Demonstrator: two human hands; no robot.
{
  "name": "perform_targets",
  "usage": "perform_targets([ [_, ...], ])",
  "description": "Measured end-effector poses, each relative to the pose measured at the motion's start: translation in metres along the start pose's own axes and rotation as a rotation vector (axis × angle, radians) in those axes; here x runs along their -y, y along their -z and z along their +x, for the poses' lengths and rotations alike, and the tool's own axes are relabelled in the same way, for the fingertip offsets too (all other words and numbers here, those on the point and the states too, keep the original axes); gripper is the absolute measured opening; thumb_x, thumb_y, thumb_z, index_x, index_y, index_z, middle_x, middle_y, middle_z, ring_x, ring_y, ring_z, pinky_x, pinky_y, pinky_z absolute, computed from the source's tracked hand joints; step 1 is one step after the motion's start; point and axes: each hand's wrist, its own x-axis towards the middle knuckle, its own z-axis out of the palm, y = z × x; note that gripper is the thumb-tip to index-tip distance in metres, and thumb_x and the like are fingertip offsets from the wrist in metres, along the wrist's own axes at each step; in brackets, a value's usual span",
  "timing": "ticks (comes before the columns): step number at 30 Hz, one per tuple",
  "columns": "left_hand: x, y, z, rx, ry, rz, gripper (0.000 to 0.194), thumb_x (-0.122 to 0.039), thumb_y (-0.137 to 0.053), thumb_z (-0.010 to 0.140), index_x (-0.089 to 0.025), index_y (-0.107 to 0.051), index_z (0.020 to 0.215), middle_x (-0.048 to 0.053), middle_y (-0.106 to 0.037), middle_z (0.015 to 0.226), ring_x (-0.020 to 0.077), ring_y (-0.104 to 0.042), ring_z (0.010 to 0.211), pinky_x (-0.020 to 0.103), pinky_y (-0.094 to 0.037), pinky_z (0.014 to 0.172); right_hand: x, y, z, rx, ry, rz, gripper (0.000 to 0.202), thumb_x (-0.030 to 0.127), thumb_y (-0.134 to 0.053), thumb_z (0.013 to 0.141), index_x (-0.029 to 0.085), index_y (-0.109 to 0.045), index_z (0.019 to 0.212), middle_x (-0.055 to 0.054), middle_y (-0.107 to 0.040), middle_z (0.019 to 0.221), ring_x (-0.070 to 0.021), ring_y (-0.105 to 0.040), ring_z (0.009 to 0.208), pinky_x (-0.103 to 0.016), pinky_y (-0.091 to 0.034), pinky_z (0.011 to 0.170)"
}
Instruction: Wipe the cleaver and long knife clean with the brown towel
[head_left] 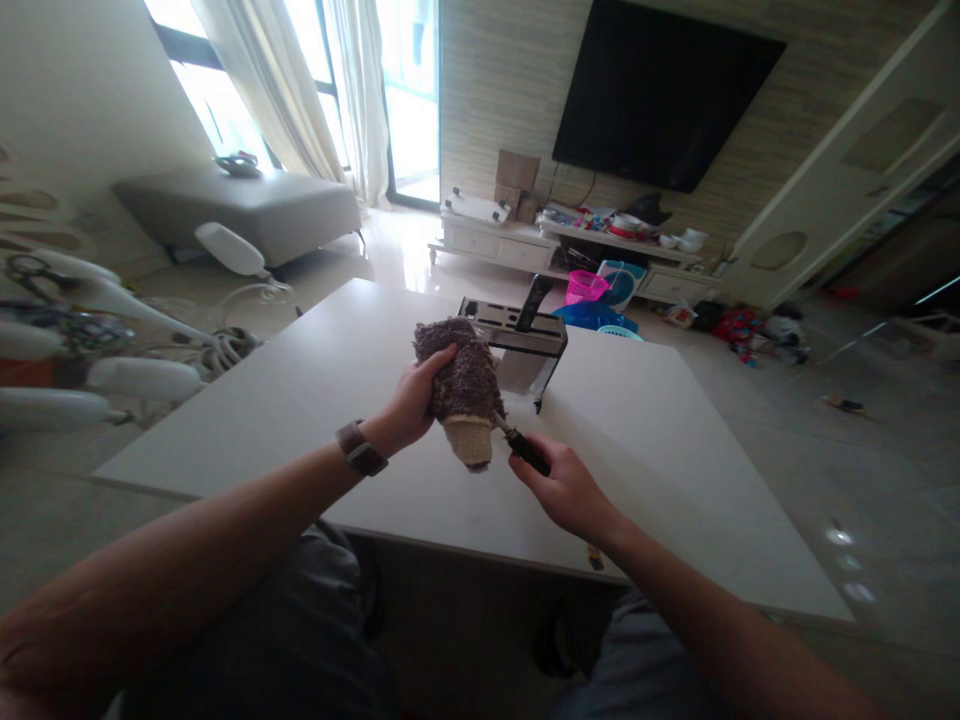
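My left hand (411, 405) is closed round a shaggy brown-grey cloth piece (461, 375) with a beige lower end (470, 445), held above the white table. Its thumb lies across the shaggy side. The fingers behind are hidden. My right hand (566, 490) grips the black handle of a knife (527, 452). A short bit of its metal shows at the cloth's right edge, and the cloth hides the rest. Just beyond, a metal knife block (551, 335) stands on the table, with a black handle (534, 302) rising from its top.
The white table (637, 450) spreads under my hands. A small yellowish-brown item (595, 557) lies at its near edge. White chairs or lamp-like parts with cables (150, 375) crowd the left. Beyond are a pink basket (585, 287), a TV cabinet (495, 245) and a grey bench (247, 210).
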Motion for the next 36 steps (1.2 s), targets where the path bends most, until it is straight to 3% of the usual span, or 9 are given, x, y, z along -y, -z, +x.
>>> perform_targets([
  [36,0.0050,0.0006,-0.0052,-0.033,0.047,0.019,0.028,-0.026,-0.073,0.089,-0.009,-0.074,0.110,0.016,-0.081,0.103,0.0243,-0.078,0.083,0.034,-0.066,0.078,0.0001,-0.0006,-0.0004,0.015,-0.003,-0.023,0.018,0.033,-0.061,0.090,0.016,-0.067,0.092,-0.004,-0.068,0.082,-0.0184,-0.058,0.074,-0.030,-0.041,0.068],
])
